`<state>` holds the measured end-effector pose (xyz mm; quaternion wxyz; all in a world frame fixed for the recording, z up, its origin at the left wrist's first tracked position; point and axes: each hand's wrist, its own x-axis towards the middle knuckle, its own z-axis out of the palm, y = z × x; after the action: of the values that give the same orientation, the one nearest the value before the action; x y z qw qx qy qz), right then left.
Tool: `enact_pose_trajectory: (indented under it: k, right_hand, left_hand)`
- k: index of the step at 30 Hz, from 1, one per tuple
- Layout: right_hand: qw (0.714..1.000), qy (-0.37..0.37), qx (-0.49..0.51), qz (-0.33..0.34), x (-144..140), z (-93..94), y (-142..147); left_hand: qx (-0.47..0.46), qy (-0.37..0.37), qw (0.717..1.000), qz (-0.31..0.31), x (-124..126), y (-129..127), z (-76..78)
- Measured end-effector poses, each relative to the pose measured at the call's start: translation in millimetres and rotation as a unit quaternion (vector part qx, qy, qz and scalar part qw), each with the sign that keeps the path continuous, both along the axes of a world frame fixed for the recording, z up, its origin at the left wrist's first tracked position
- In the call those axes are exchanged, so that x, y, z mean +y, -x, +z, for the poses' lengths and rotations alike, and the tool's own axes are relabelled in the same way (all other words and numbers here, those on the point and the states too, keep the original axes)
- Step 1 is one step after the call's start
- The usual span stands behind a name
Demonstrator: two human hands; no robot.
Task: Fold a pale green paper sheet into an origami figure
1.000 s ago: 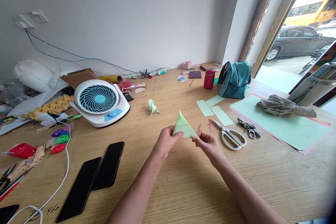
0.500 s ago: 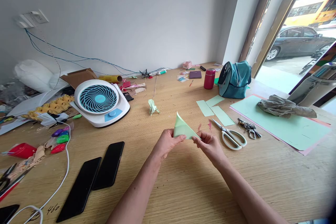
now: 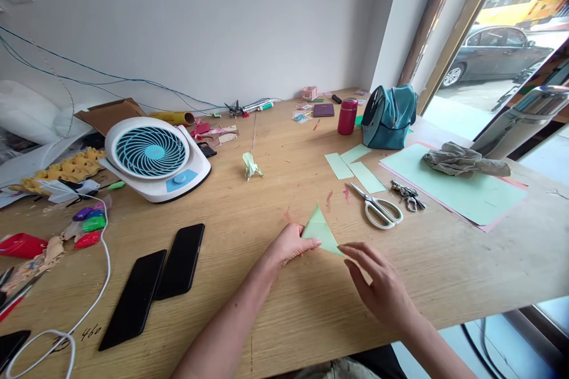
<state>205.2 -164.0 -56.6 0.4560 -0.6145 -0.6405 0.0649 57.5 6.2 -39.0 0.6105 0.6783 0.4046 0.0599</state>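
Note:
A light green paper folded into a triangle lies flat on the wooden table. My left hand presses its left corner with the fingertips. My right hand hovers just right of the triangle's lower right tip, fingers spread, holding nothing. A small folded green paper figure stands farther back on the table.
White-handled scissors, green paper strips and a large green sheet lie to the right, with keys and a teal bag. Two black phones, a white cable and a white-blue fan sit to the left.
The triangle has come down from the air onto the table. My right hand has let go of it and opened; my left hand now presses it flat. The view has tilted down.

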Motion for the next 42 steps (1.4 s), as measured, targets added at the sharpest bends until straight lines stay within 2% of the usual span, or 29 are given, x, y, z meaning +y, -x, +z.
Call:
enact_pose_trajectory:
  k: [4,10,13,17,19,22,24,26,29,32,37,42]
  right_hand:
    - [0.995,0.004,-0.093,0.031,-32.6,-15.7,19.4]
    - [0.98,0.01,-0.194,0.04,-43.6,-27.0,31.1]
    - [0.97,0.021,-0.239,0.033,-44.5,-27.9,33.0]
    - [0.967,0.029,-0.253,0.027,-45.7,-27.6,35.3]
    - [0.965,0.029,-0.258,0.024,-46.5,-28.9,35.9]
    - [0.962,0.032,-0.269,0.026,-48.2,-32.5,36.0]
    - [0.961,0.037,-0.274,0.029,-49.7,-35.1,35.9]
    - [0.96,0.041,-0.274,0.031,-50.8,-37.0,35.9]
    - [0.962,0.043,-0.269,0.029,-51.6,-38.1,36.2]
    - [0.963,0.037,-0.265,0.027,-51.6,-38.0,36.2]
    - [0.96,0.042,-0.273,0.036,-52.5,-37.6,35.2]
    - [0.959,0.046,-0.278,0.039,-53.2,-37.7,34.5]
  left_hand:
    - [0.049,-0.048,0.997,-0.046,-22.1,10.1,-3.1]
    - [0.151,-0.151,0.975,-0.067,-46.4,17.5,4.9]
    - [0.202,-0.212,0.953,-0.076,-53.1,14.7,8.8]
    - [0.266,-0.329,0.903,-0.071,-62.1,13.9,11.0]
    - [0.256,-0.398,0.88,-0.052,-67.2,18.7,10.2]
    - [0.175,-0.484,0.857,-0.034,-74.2,35.3,6.4]
    - [0.103,-0.532,0.839,-0.048,-78.1,51.3,2.8]
    - [0.05,-0.565,0.818,-0.096,-81.1,67.7,-1.0]
    - [0.049,-0.589,0.778,-0.213,-82.8,84.2,-6.8]
    - [0.088,-0.587,0.743,-0.308,-80.4,86.1,-13.1]
    - [0.109,-0.584,0.73,-0.338,-75.0,77.2,-21.9]
    - [0.116,-0.576,0.73,-0.348,-73.8,75.3,-22.0]
